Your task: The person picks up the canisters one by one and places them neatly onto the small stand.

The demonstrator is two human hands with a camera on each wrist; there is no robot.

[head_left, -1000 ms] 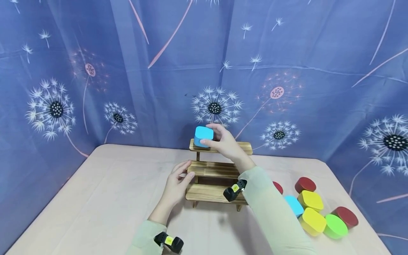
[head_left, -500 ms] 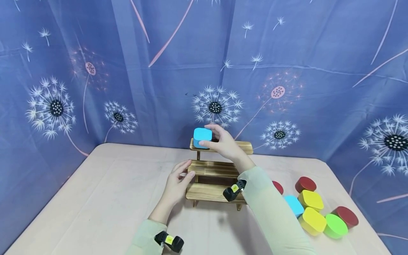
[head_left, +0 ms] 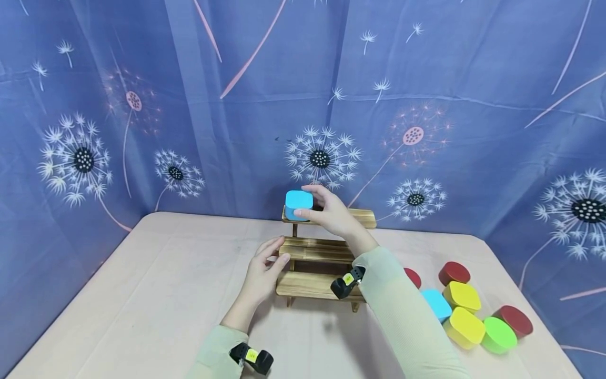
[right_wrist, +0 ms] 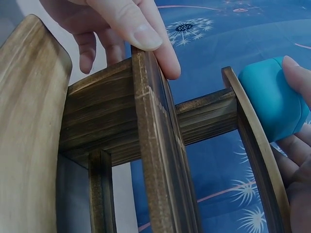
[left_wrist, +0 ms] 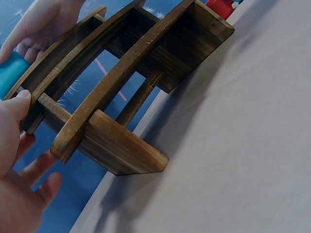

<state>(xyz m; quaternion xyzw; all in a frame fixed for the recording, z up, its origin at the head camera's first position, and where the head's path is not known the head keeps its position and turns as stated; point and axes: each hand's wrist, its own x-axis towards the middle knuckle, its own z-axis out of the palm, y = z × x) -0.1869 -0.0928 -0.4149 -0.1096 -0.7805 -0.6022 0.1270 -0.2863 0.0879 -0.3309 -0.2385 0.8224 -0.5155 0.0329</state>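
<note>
While the right hand [head_left: 333, 215] pinches the rounded turquoise block [head_left: 299, 204] between thumb and fingers at the left end of the top tier, the left hand [head_left: 262, 272] steadies the three-tiered dark wooden shelf [head_left: 317, 251], its thumb and loosely spread fingers resting on the middle tier's left end. The block looks light, rigid and smooth, probably a little slippery, so opposite flat sides seem the safest hold. Compared with a second ago, the block sits slightly lower and further left, seemingly seated on the top board; the left hand has not shifted. Red, yellow, green and blue blocks [head_left: 464, 310] lie near right on the beige table [head_left: 156, 295].
</note>
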